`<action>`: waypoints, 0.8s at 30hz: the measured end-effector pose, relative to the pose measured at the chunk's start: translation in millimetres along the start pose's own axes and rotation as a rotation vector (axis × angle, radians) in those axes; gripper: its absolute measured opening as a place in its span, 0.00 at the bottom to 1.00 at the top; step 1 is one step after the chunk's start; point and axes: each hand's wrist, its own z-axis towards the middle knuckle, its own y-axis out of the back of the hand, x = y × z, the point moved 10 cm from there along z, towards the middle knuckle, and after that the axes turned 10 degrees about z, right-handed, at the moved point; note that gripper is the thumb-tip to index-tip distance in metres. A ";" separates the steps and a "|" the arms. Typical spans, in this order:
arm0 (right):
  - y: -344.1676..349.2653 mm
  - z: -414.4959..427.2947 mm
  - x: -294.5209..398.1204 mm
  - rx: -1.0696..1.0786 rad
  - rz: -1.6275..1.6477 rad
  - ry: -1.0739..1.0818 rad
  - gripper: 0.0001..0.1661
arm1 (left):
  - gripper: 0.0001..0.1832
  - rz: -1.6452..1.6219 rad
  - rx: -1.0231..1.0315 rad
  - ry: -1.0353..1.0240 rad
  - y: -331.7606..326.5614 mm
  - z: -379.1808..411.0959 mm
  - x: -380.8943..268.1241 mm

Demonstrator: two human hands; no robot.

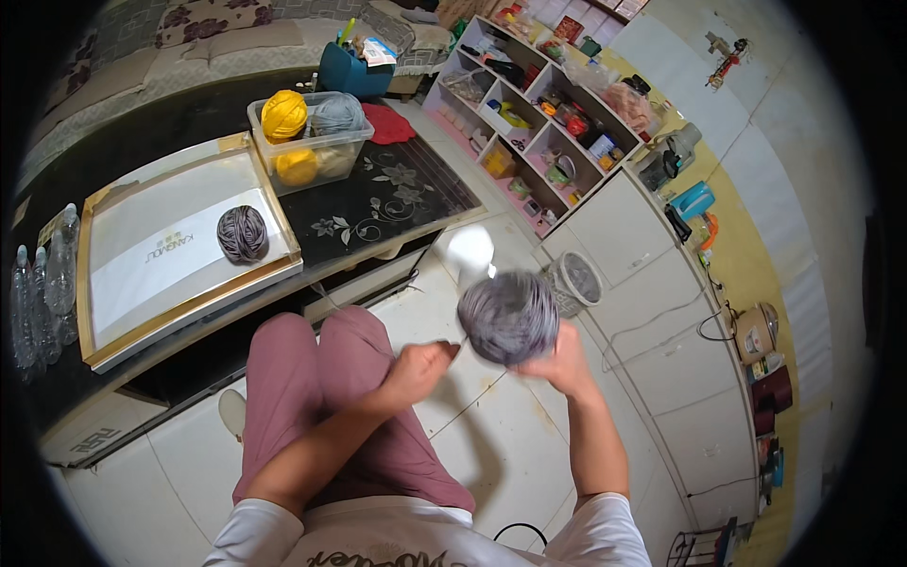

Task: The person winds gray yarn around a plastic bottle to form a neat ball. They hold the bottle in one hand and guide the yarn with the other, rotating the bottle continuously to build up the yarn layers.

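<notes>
A large ball of grey-purple yarn (509,317), blurred by motion, is held up over the floor by my right hand (556,365) at its lower right side. My left hand (423,370) is closed just left of the ball, with a short stretch of yarn visible between its fingertips and the ball. On the low table to the left, a smaller ball of similar yarn (242,234) rests in a shallow gold-rimmed tray (83,283). Behind that tray, a clear plastic box (312,157) holds yellow and grey-blue yarn balls.
Several empty plastic bottles (62,266) stand at the table's left end. A blue container (354,74) is at its far edge. Beyond the large ball are a waste bin (575,280) and a white object (470,251) on the floor. Shelves (545,117) and white cabinets (655,305) line the right side.
</notes>
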 end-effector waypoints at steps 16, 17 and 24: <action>-30.8 -19.0 -6.7 0.398 0.101 -0.037 0.31 | 0.19 -0.016 -0.017 0.062 7.7 9.3 24.7; -20.4 -10.4 -4.0 0.265 0.215 -0.029 0.30 | 0.19 -0.007 -0.102 -0.023 8.0 1.5 28.1; 1.2 4.0 -1.3 -0.099 -0.756 0.126 0.29 | 0.18 0.195 0.205 -0.176 -16.9 -7.9 -44.5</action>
